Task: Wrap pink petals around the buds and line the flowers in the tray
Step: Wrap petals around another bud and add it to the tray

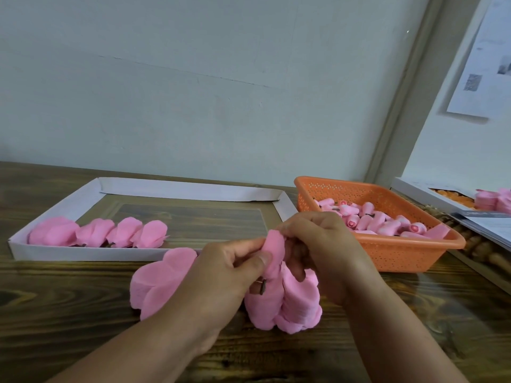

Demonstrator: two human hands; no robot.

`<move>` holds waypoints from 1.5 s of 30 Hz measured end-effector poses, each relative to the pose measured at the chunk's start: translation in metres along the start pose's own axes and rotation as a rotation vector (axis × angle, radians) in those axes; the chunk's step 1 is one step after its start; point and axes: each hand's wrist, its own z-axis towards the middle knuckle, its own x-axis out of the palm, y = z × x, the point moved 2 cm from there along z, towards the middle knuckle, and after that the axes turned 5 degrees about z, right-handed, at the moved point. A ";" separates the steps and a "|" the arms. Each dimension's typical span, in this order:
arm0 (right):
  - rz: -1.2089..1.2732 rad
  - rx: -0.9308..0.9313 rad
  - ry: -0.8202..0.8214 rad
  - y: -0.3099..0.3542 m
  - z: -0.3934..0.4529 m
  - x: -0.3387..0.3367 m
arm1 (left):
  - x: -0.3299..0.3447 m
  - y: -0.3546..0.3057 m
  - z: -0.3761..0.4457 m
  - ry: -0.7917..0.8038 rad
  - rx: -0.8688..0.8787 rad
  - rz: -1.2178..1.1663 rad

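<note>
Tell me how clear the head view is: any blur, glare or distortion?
Head view: soft, even light, no hard shadows; faint sheen on the table at right. Both hands and the petal they pinch are slightly blurred; wide-angle lens bends the wall corner.

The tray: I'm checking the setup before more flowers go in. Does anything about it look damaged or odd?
The white cardboard tray has no solid floor: the wooden table shows through it. Its far right corner looks torn and uneven. The four finished pink flowers lie in a neat row along its near wall.
</note>
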 end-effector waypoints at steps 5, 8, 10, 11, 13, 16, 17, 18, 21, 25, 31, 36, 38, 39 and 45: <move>0.035 0.012 0.057 -0.002 0.001 -0.003 | 0.000 -0.001 0.001 0.071 -0.084 -0.243; 0.119 0.018 0.101 -0.001 0.001 -0.003 | -0.001 -0.005 0.001 0.115 -0.130 -0.406; 0.188 0.029 0.097 -0.001 0.001 -0.004 | -0.002 -0.009 0.002 0.131 -0.153 -0.522; 0.208 0.029 0.074 0.000 0.001 -0.005 | -0.002 -0.010 0.003 0.133 -0.167 -0.575; 0.192 -0.009 -0.018 0.000 0.002 -0.007 | -0.003 -0.012 0.003 0.134 -0.189 -0.646; 0.072 -0.170 -0.150 0.005 0.000 -0.010 | -0.006 -0.013 0.005 0.107 -0.217 -0.685; 0.021 -0.241 -0.143 0.008 -0.002 -0.010 | -0.006 -0.014 0.005 0.103 -0.223 -0.690; -0.030 -0.309 -0.102 0.011 -0.004 -0.009 | -0.007 -0.014 0.004 0.103 -0.224 -0.691; -0.216 -0.437 0.109 0.016 -0.011 -0.002 | -0.007 -0.016 0.003 0.119 -0.217 -0.673; -0.310 -0.418 0.169 0.018 -0.013 0.000 | -0.007 -0.017 0.003 0.139 -0.217 -0.655; -0.278 -0.400 0.160 0.016 -0.011 -0.001 | -0.007 -0.017 0.002 0.139 -0.211 -0.655; -0.309 -0.446 0.103 0.014 -0.013 0.005 | -0.006 -0.016 0.002 0.107 -0.183 -0.611; -0.303 -0.434 0.042 0.012 -0.010 0.007 | -0.005 -0.015 0.002 0.089 -0.165 -0.600; -0.289 -0.419 0.025 0.011 -0.009 0.007 | -0.005 -0.015 0.002 0.083 -0.160 -0.602; -0.284 -0.341 -0.056 0.012 -0.007 0.003 | -0.006 -0.019 0.001 0.116 -0.144 -0.630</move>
